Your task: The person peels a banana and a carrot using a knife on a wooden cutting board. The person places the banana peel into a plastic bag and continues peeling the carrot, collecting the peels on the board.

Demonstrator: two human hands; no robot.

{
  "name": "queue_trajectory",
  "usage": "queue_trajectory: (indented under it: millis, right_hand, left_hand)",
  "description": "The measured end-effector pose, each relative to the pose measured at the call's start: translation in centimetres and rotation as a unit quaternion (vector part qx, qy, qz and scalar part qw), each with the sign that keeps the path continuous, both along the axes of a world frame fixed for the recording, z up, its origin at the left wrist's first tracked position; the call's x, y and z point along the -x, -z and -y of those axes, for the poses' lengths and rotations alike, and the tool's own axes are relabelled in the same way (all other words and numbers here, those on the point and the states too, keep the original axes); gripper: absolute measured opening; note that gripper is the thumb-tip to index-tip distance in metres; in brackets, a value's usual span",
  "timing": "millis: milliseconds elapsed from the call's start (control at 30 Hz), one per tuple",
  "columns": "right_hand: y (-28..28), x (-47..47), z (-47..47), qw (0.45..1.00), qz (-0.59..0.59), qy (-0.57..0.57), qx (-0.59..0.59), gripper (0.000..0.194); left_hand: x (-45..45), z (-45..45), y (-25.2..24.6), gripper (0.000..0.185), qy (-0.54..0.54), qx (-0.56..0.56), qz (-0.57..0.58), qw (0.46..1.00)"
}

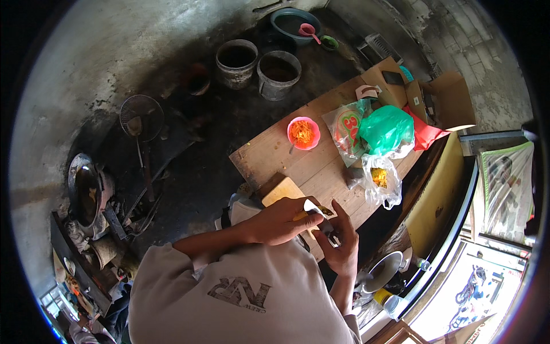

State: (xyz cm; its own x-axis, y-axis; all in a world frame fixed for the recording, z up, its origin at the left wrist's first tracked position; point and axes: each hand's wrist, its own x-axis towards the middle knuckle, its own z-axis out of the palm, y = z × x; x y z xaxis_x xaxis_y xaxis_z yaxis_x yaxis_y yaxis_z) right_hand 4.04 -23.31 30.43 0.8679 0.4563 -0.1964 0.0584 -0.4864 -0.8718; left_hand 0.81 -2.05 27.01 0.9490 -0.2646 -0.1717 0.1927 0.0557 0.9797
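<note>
My left hand (281,220) is closed around a slender yellow piece with dark patches (327,211), whose kind I cannot tell. A thin, flat metal blade (325,224), bright white at its upper end, crosses in front of that piece. Its lower end lies in my right hand (343,243), between the thumb and the fingers; the handle is hidden. Both hands are close together above the edge of a wooden table. Partly under my left hand is a wooden cutting board (284,191). Farther back on the table stands a pink bowl (318,136) of shredded orange food (301,132).
The wooden table (266,150) also bears a clear plastic bag (389,195) with yellow-orange contents, a green plastic bag (386,130) and a cardboard box (453,96). Two buckets (277,91) and a basin (275,26) stand beyond. A wok (86,193) and a wire skimmer (148,109) are left.
</note>
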Motion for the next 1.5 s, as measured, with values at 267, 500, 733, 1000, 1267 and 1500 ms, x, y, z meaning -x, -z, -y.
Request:
queue_trajectory:
  millis: [267, 500, 733, 1000, 1267, 1500]
  right_hand:
    - [0.0, -0.5, 0.1, 0.996, 0.088, 0.000, 0.016, 0.062]
    - [-0.1, -0.6, 0.3, 0.996, 0.082, -0.023, 0.006, 0.060]
    - [-0.4, -0.5, 1.2, 0.999, 0.033, -0.033, 0.005, 0.058]
    - [0.7, -0.3, 1.7, 0.997, -0.010, -0.040, -0.062, 0.055]
    - [0.9, 0.3, 2.2, 0.995, -0.028, -0.041, -0.084, 0.054]
    - [1.7, 1.3, 0.9, 0.990, 0.019, -0.018, -0.142, 0.052]
  left_hand:
    - [-0.8, 0.2, -0.3, 0.048, -0.048, 0.031, -0.026, 0.998]
    - [-0.9, 0.8, -0.7, 0.050, -0.017, 0.012, -0.012, 1.000]
    - [-0.4, 1.4, 0.3, 0.053, -0.017, -0.043, 0.045, 0.998]
    - [0.1, 1.3, 1.2, 0.054, 0.005, -0.133, 0.075, 0.988]
    - [0.4, 1.1, 0.6, 0.047, -0.009, -0.129, 0.125, 0.984]
    - [1.0, 0.7, 0.7, 0.053, -0.024, -0.217, 0.180, 0.959]
